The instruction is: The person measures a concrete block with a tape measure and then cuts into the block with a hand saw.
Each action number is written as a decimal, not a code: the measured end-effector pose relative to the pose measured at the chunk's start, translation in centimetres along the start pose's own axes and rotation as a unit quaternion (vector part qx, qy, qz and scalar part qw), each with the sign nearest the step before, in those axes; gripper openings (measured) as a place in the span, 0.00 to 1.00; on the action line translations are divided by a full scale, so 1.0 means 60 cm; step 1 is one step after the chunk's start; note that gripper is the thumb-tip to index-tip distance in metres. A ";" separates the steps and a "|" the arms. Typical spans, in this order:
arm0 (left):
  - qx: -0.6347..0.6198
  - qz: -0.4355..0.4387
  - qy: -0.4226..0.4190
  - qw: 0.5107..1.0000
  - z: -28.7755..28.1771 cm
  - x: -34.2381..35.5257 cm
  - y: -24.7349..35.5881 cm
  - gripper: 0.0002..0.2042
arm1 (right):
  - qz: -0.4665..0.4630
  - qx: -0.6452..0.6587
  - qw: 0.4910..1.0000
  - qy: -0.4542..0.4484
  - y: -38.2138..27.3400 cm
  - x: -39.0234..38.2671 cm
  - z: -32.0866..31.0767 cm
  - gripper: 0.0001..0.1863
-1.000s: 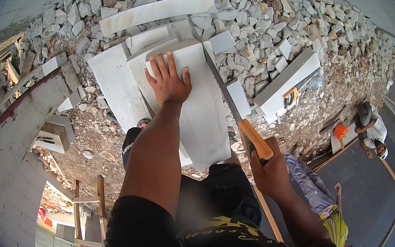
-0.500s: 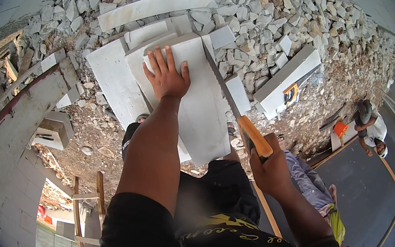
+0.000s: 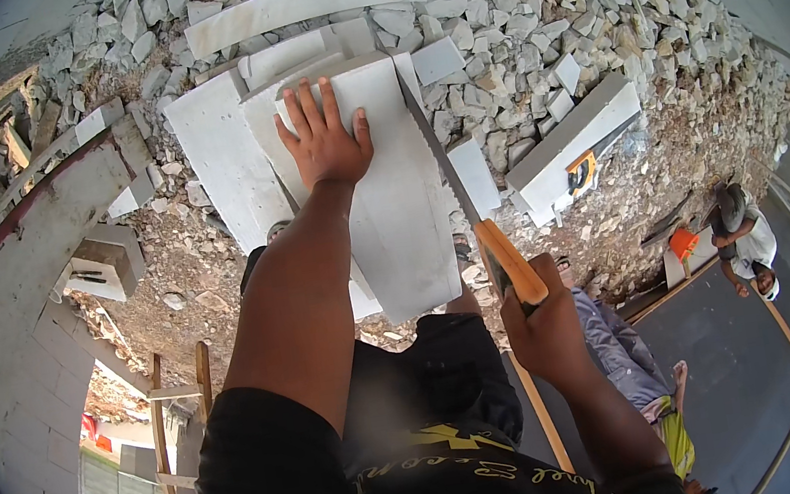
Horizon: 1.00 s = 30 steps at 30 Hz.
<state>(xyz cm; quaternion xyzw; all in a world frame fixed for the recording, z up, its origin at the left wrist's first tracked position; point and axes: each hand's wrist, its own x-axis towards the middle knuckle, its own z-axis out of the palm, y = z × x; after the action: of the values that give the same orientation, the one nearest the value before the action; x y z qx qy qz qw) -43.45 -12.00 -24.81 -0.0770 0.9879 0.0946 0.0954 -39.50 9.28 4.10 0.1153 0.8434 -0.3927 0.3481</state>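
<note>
Little has shifted: the left hand (image 3: pixel 329 150) stays flat, grip spread, on the block (image 3: pixel 393 197) at 12 o'clock, seemingly steadying it; the right hand (image 3: pixel 541 312) stays wrapped around the saw (image 3: pixel 508 256), blade along the block's 3 o'clock side.

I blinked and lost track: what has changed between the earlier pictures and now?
Mostly the view: the building site sits slightly higher in the picture, so the head camera has probably shifted. Nothing was visibly taken hold of or let go. The left hand stays spread on the pale block; the right hand still grips the orange-handled saw along the block's right edge.
</note>
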 end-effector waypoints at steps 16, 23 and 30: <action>-0.007 0.000 0.005 1.000 0.000 0.006 0.005 0.35 | 0.063 0.010 0.998 -0.026 0.006 0.111 0.017 0.15; -0.023 0.004 -0.001 1.000 0.023 0.006 0.027 0.35 | 0.006 -0.039 0.999 0.022 0.007 0.200 0.054 0.19; -0.024 -0.009 -0.009 1.000 0.000 0.006 -0.004 0.34 | 0.085 -0.005 0.993 -0.086 -0.040 0.133 -0.022 0.14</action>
<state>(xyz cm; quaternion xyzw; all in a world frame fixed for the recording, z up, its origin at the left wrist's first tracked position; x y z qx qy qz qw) -43.75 -12.26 -24.91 -0.0877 0.9837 0.1179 0.1036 -47.11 8.02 0.71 0.1509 0.7996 -0.3655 0.4519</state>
